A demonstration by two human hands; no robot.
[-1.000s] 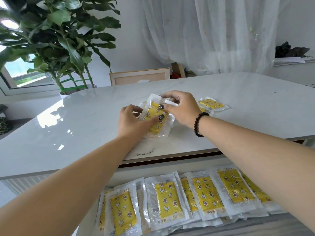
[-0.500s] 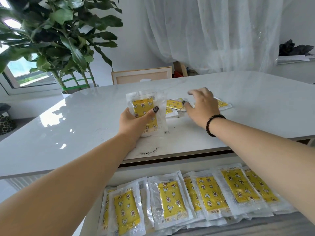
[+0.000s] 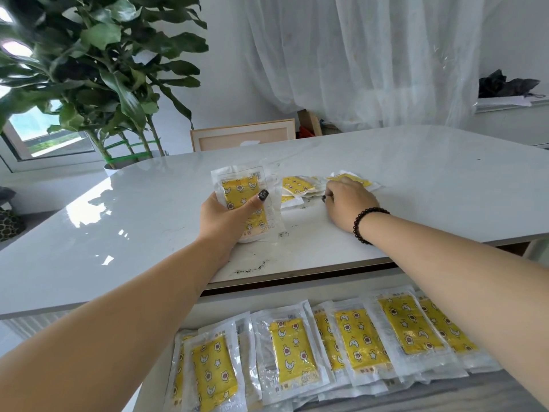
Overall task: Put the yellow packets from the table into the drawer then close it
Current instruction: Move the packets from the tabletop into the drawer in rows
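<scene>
Nearest the camera, below the front edge of the desk (image 3: 445, 185), the drawer (image 3: 297, 295) stands pulled open, with a row of yellow packets in clear wrappers (image 3: 292, 353) overlapping one another across it from left to right. Farther in, over the white desk top, the left hand (image 3: 225, 218) has a firm grip on a small stack of packets (image 3: 246, 203), thumb laid across the yellow face and fingers behind, the stack tilted up with its lower edge near or on the surface. To the right of it and a little farther off, the right hand (image 3: 347, 203), a dark bead bracelet (image 3: 367, 223) at its wrist, lies knuckles-up on the loose packets (image 3: 298, 187) left on the desk; its fingers curl down onto them, but whether that grip has closed on one I cannot tell. These last packets lie in a loose overlapping heap, some under the hand. Beyond the desk's far edge stand a leafy potted plant (image 3: 98, 69) at the left, a framed board (image 3: 242, 138) in the middle and a sheer curtain (image 3: 356, 55) at the right. By my reading the gathering step is in hand: the next move calls for sliding or pinching up the slippery wrappers, adding them to the stack, then carrying all down to the drawer before pushing it shut.
</scene>
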